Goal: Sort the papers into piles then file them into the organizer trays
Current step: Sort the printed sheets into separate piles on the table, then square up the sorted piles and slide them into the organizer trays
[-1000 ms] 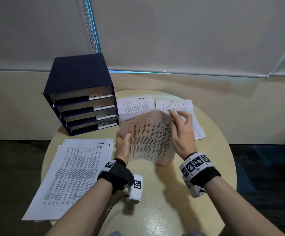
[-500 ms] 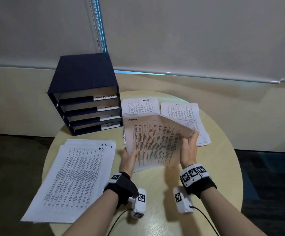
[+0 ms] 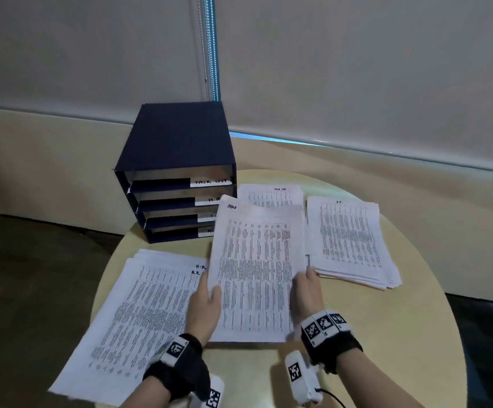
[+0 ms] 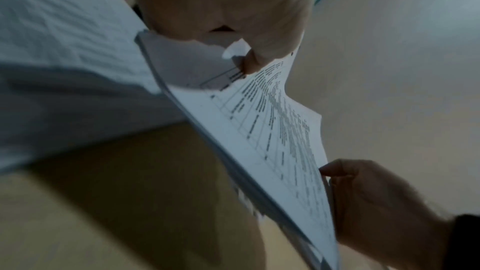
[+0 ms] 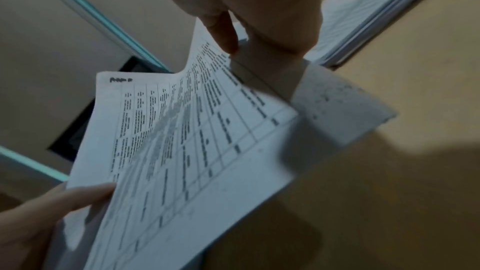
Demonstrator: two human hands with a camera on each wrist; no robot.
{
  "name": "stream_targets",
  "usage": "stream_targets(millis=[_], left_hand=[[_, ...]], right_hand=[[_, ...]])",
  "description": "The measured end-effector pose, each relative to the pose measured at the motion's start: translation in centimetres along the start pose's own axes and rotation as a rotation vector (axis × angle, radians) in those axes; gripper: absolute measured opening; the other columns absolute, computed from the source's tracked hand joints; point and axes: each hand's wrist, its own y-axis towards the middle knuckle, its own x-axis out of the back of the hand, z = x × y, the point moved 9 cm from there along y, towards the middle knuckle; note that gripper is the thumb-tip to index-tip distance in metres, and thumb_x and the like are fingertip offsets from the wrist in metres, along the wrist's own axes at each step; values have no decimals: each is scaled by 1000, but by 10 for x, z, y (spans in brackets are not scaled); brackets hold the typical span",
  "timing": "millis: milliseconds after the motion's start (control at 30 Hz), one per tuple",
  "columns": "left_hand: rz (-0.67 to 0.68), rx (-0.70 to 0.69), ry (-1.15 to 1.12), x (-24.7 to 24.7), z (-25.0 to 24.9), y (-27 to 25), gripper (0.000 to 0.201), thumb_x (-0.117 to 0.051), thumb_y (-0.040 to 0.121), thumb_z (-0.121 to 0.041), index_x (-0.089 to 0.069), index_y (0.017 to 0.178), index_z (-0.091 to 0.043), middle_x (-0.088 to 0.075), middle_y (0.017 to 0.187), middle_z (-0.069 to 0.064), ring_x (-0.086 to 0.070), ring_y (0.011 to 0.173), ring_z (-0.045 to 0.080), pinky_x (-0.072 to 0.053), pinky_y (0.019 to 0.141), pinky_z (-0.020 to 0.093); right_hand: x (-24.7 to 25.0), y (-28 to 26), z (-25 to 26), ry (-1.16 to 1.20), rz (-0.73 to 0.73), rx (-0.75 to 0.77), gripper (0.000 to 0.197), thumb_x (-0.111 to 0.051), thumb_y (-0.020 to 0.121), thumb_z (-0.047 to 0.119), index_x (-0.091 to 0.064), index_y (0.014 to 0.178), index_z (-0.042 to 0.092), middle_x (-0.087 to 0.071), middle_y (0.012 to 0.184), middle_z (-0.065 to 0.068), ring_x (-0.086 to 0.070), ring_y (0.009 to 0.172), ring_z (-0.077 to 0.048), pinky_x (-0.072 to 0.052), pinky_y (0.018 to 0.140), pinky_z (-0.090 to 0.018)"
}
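I hold a stack of printed papers (image 3: 257,269) tilted up above the round table (image 3: 401,334), its bottom edge near the tabletop. My left hand (image 3: 205,304) grips the stack's left edge, thumb on top. My right hand (image 3: 307,293) grips the right edge, thumb on the front (image 5: 223,34). The same stack (image 4: 272,130) shows edge-on in the left wrist view. Three sorted piles lie on the table: a large one at the left (image 3: 142,319), one at the back (image 3: 271,195), one at the right (image 3: 351,242). The dark blue organizer (image 3: 177,148) with labelled trays stands at the back left.
The table's bare wood shows at the front right. A wall ledge (image 3: 415,178) and window blinds (image 3: 357,69) run behind the table. Dark floor (image 3: 33,290) lies to the left, below the table edge.
The held stack has been straightened from a bent, fanned state and lowered toward me. My right hand slid from the top of the sheets down to the right edge.
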Motion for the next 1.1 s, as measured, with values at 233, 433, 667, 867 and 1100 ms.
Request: stream_targets(millis=[233,433,667,867,1100], left_hand=[[-203,105,-127,91,14,-3,36,-38,99,-14,-47,132,-24,-61,119,-1,-59,103,19,-49,87,39],[-123,367,-24,95,57,-8,44,-30,100,-7,-33,144,-6,-44,141,8,-45,122,28,-36,99,38],[-161,492,-41,114,52,22,48,-30,100,-3,-23,147,0,-28,153,14,-33,132,29,-27,107,38],[-121,555,-37,125,68,76,43,-32,98,-5,-35,140,2,-38,146,20,-36,132,36,-29,111,47],[-135,416,-226,120,53,111,43,-30,102,-9,-34,145,-11,-43,146,12,-43,131,32,-34,109,48]], right_hand=[[-94,1,28,-9,280,-3,19,-34,84,1,-44,81,17,-45,71,-5,-38,58,-17,-34,52,-29],[-110,10,-25,-402,342,-141,25,-33,88,0,-48,108,5,-56,89,-11,-50,67,-18,-34,51,-23],[-135,28,-21,-695,440,-125,34,-38,94,0,-50,124,-9,-50,130,-23,-49,120,-31,-38,98,-30],[-146,52,-6,-740,499,-66,30,-38,96,2,-50,121,-8,-52,125,-21,-51,116,-27,-41,91,-27],[-147,35,-35,-12,595,-346,26,-42,90,3,-45,115,-3,-63,83,-31,-59,51,-32,-41,37,-27]])
